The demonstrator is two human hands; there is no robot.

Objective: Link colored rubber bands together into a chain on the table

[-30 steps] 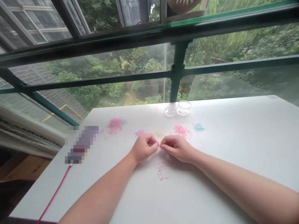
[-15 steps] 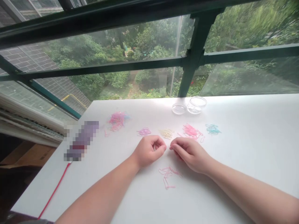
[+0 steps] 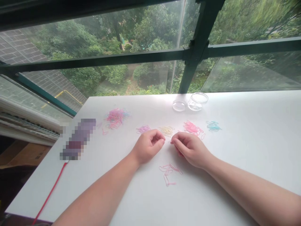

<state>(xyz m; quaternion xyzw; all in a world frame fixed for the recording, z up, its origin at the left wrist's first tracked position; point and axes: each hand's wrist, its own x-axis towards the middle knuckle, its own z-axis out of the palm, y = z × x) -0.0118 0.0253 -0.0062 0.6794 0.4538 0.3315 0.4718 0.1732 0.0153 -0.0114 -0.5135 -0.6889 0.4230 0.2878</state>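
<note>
Left hand [image 3: 150, 146] and right hand [image 3: 190, 148] curl, apart; grip cannot be determined. Pink loops [image 3: 172, 169] lie on their near side.

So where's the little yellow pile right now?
In the head view, the yellow pile lies slightly right of centre, between the purple pile and the pink pile, just beyond the left hand.

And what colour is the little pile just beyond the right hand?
That pile is pink, best seen in the head view.
</note>
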